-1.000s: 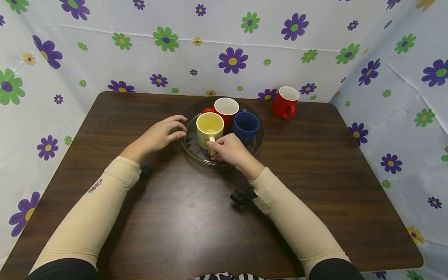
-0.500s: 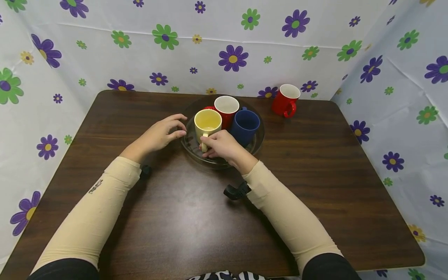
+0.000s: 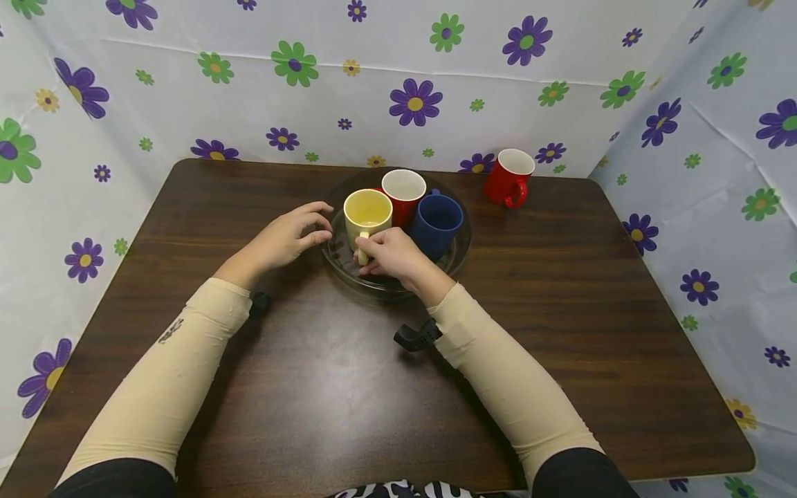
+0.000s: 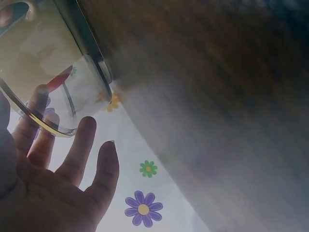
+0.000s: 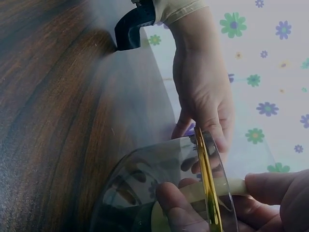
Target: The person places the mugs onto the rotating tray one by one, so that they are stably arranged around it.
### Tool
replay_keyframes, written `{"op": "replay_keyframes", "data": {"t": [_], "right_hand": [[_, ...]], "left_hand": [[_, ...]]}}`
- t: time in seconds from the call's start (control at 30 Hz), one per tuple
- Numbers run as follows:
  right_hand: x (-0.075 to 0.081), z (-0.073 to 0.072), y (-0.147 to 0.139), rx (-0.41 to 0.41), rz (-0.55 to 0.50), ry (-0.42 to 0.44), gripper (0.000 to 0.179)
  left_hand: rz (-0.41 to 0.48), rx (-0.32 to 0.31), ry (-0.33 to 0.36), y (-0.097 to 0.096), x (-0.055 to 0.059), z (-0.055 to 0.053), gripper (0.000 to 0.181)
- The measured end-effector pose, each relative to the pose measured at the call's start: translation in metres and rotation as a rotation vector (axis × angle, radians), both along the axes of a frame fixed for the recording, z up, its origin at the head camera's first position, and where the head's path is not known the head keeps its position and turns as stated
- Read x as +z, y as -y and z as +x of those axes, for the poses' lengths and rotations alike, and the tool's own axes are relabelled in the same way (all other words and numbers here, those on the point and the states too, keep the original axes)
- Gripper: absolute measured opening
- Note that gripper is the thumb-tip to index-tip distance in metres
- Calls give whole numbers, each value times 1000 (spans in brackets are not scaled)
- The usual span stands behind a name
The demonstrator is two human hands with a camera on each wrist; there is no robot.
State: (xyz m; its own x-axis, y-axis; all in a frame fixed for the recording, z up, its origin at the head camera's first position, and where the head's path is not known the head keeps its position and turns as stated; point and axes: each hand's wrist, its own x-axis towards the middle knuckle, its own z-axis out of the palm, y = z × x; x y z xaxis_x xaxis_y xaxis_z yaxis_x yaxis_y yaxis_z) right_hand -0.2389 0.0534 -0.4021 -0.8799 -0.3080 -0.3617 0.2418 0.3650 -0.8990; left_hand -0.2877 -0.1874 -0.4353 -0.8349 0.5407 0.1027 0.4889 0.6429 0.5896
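In the head view my right hand (image 3: 401,256) pinches the handle of a yellow mug (image 3: 369,209). This mug stands upright at the left side of a round clear glass dish (image 3: 340,257). Close beside it in the dish are a red mug (image 3: 405,204) with a white inside and a blue mug (image 3: 437,225). My left hand (image 3: 286,238) lies at the dish's left rim with loosely bent fingers and holds no mug. In the left wrist view its fingertips overlap the glass rim (image 4: 29,112); firm contact cannot be told. The yellow mug's base is hidden.
Another red mug (image 3: 507,183) stands apart at the back right of the dark wooden table (image 3: 560,311). A flower-patterned sheet (image 3: 349,90) rises behind the table and along its sides.
The yellow mug has shifted slightly left and back within the dish, carried along by my right hand on its handle. My left hand stays at the dish rim.
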Motion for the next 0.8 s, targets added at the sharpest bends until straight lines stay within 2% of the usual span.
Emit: {"op": "replay_keyframes", "data": {"t": [0.5,0.8], "right_hand": [[-4,0,-3,18,12,-11,42],[-5,4,-5,23,62,-83,34]], "left_hand": [[7,-10,-1,-2,2,1,21],[7,-11,0,-1,2,1,23]]}}
